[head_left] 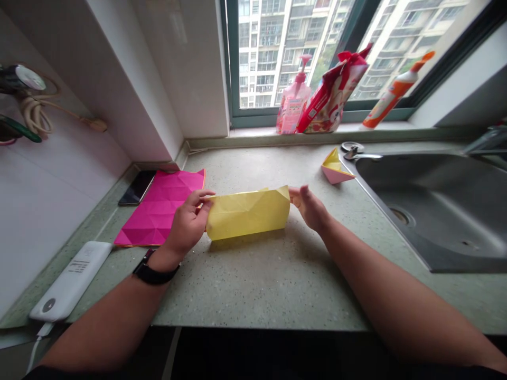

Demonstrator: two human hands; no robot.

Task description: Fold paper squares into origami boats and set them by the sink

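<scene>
Head view, left hand (186, 227) and right hand (311, 208) clamped on opposite ends of folded yellow paper (247, 214), creased pink paper (158, 208) just beside, on speckled countertop (257, 285)

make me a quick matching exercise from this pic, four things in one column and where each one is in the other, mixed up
Things
1. yellow folded paper
2. magenta creased paper
3. pink pump bottle
4. white power bank

Places
A. on the windowsill
B. beside the phone
C. held between left hand and right hand
D. along the left edge of the counter

Pairs: 1-C, 2-B, 3-A, 4-D
</scene>
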